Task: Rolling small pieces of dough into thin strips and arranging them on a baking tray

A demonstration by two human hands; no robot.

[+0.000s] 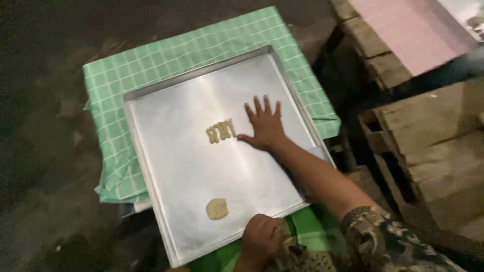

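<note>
A large square metal baking tray (181, 171) lies on a green checked cloth (151, 65). My right hand (264, 126) rests flat on the tray with fingers spread, its thumb just right of a ridged strip of pale dough (221, 131). A second, rounder lump of dough (217, 208) lies near the tray's front edge. My left hand (262, 239) is curled over the tray's front rim, to the right of that lump. My right forearm wears a dark patterned sleeve (383, 242).
Wooden pallets and crates (428, 146) stand to the right of the tray, with a pink board (408, 30) on the far one. Dark floor (40, 151) lies to the left and beyond the cloth.
</note>
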